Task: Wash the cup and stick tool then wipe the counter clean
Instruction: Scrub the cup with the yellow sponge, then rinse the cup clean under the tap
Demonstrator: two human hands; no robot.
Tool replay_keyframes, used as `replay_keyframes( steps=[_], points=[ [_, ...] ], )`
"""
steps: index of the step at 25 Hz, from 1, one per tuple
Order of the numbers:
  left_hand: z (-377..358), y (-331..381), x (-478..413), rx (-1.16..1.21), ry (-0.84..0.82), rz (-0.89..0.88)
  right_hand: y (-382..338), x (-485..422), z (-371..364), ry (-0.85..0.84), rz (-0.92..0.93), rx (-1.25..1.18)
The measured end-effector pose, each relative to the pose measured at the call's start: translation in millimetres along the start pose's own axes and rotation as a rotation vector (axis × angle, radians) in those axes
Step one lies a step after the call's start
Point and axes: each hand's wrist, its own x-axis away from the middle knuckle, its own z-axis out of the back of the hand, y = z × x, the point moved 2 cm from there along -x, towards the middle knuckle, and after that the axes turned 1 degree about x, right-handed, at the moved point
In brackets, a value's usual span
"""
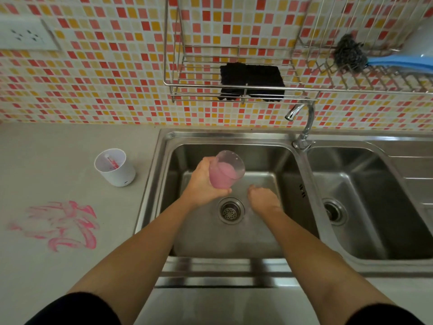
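Early stage: your left hand has its fingers wrapped round the pink-filmed cup over the sink, right hand empty and loosely curled; stick tool unwashed in the white holder, pink smear still on the desk.

We're looking steeply down from head height, close over the sink, facing the tiled wall.
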Motion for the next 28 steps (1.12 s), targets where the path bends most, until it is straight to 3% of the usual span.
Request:
replay_keyframes(
  steps=[5, 7, 10, 12, 15, 18, 22, 28],
  points=[
    [9, -5, 1, 0.022, 0.016, 0.011, -4, -5, 5, 0.098, -0.142, -0.179],
    [13, -4, 0, 0.054, 0.014, 0.007, -1, -2, 13, 0.198, -0.284, -0.464],
    [23, -3, 0, 0.13, 0.014, 0.023, -1, 16, 34, 0.358, -0.442, -1.111],
    [31, -1, 0, 0.167, 0.026, 0.012, -11, 43, 64, 0.481, -0.344, -1.344],
    [43, 2, 1, 0.2, 0.046, -0.009, -27, 77, 138, 0.748, -0.073, -1.456],
    [61, 2, 1, 0.23, 0.087, -0.019, -50, 74, 229, 0.863, 0.17, -1.251],
    [79, 4, 3, 0.231, 0.13, -0.033, -98, 2, 305, 0.569, 0.177, -0.815],
    [104, 0, 10, 0.246, 0.183, -0.029, -157, -89, 284, 0.248, 0.086, -0.339]
  ],
)
